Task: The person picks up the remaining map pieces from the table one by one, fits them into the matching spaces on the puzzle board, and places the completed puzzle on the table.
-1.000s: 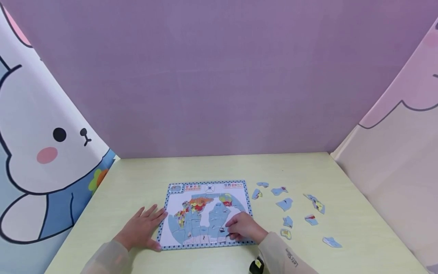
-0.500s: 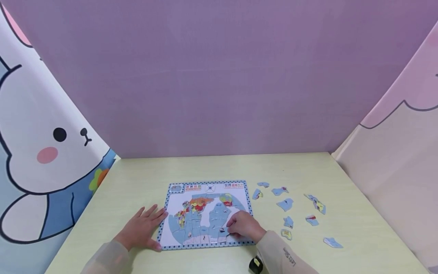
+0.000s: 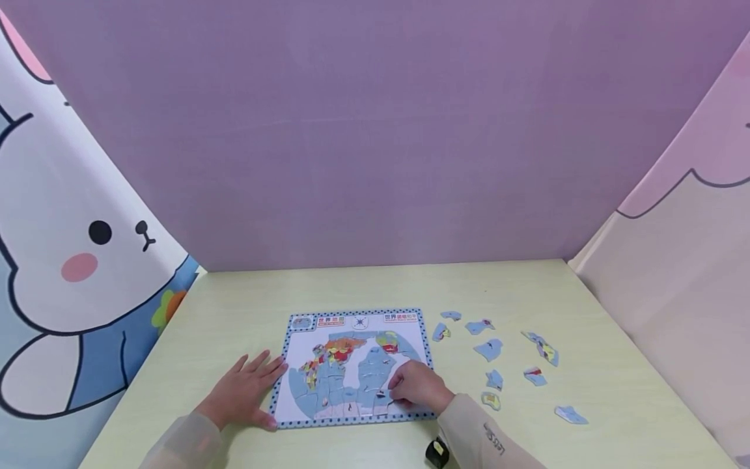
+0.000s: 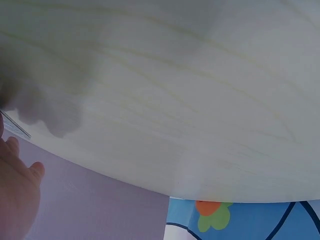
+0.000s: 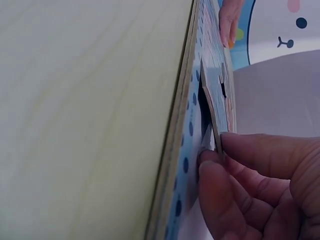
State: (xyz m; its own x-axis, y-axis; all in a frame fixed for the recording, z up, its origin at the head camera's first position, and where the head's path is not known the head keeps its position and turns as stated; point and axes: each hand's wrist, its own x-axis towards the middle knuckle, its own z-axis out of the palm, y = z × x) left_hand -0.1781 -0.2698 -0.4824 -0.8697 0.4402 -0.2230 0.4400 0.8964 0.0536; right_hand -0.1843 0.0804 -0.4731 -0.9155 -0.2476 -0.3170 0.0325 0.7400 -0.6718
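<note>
A world-map puzzle board [image 3: 346, 421] lies flat on the pale bench [image 3: 328, 286], its long axis running left to right, almost parallel to the bench's far edge, with the right end set very slightly farther away. Its red-and-black title lettering [image 3: 400, 318] and compass emblem [image 3: 360, 322] lie along the far long edge, so the print reads upright from the person's side.

The two hands are apart. The left hand [image 3: 243, 391] lies with fingers spread, fingertips at the board's left edge and thumb by the near-left corner. The right hand [image 3: 418, 385], over the near-right part, pinches a puzzle piece [image 5: 215, 95] between thumb and finger. In the right wrist view this piece is tilted, its gripped end clear of the white backing; in the head view the fingers hide too much to tell its long axis.

Nine loose pieces lie right of the board. The longest piece [image 3: 541, 348] slants from far left to near right; the nearest piece [image 3: 570, 415] points mostly sideways. A small black object [image 3: 437, 453] sits beside the right sleeve [image 3: 483, 433].
</note>
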